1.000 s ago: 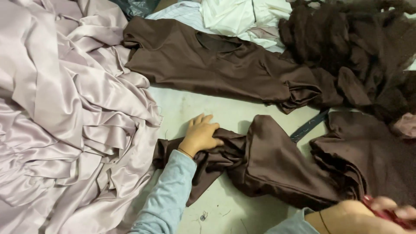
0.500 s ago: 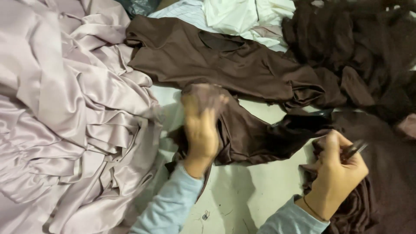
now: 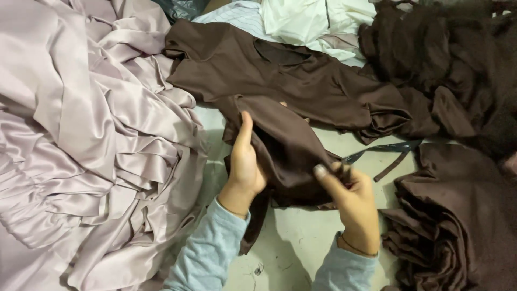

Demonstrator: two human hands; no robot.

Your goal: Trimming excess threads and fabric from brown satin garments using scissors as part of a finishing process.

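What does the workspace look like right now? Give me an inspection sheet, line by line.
Surface: pale table, scuffed, mostly covered with cloth.
Job's things: brown cloth piece, lifted off the table and held between both hands.
Clutter: heap of pale pink satin on the left; brown garment laid flat behind; dark brown pile on the right; white cloth at the top; dark strap on the table.
Grippers: left hand and right hand both grip the brown cloth piece.
Cables: nothing seen.
Surroundings: nothing seen beyond the cloth.
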